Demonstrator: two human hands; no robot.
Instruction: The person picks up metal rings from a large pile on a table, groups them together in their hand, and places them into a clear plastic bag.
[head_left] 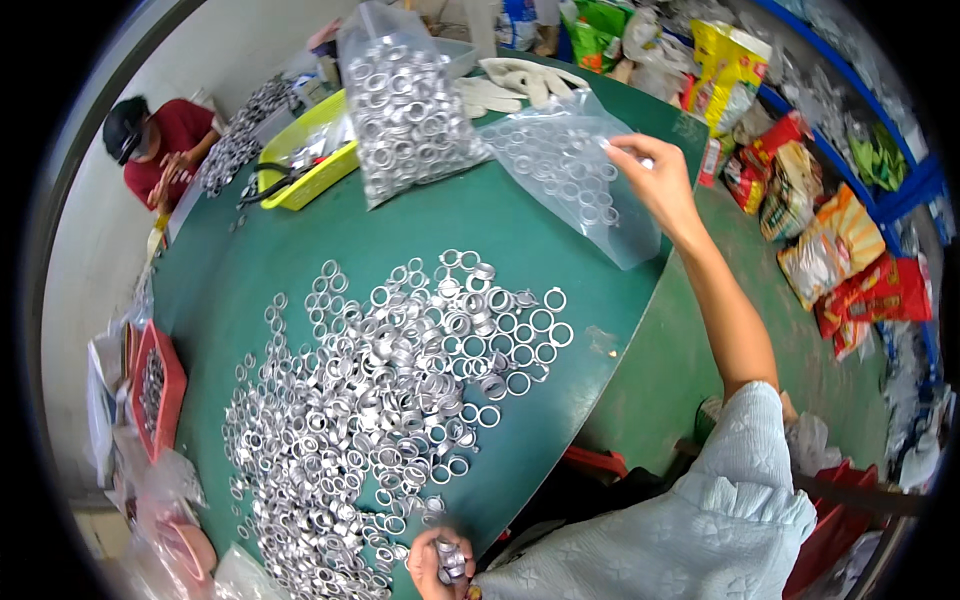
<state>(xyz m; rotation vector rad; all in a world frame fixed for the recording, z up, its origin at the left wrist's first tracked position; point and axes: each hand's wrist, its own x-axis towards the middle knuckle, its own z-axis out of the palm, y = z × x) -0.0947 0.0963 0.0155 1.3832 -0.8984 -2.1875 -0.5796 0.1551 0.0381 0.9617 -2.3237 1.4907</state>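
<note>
A large heap of small silver metal rings [385, 400] is spread over the green table [430, 220]. My left hand [438, 562] is at the near table edge, closed around a short stack of these rings. My right hand [655, 180] reaches far out to the right and pinches the upper corner of a clear plastic bag [565, 170] that lies on the table with some rings inside. A second, fuller clear bag of rings [405, 105] stands upright behind it.
A yellow tray [305, 150] with dark-handled pliers sits at the back left, white gloves [515, 82] at the far edge. Another person in a red shirt [160, 145] works at the far left. A red tray [155, 390] lies at the left edge. Colourful sacks [830, 250] cover the floor on the right.
</note>
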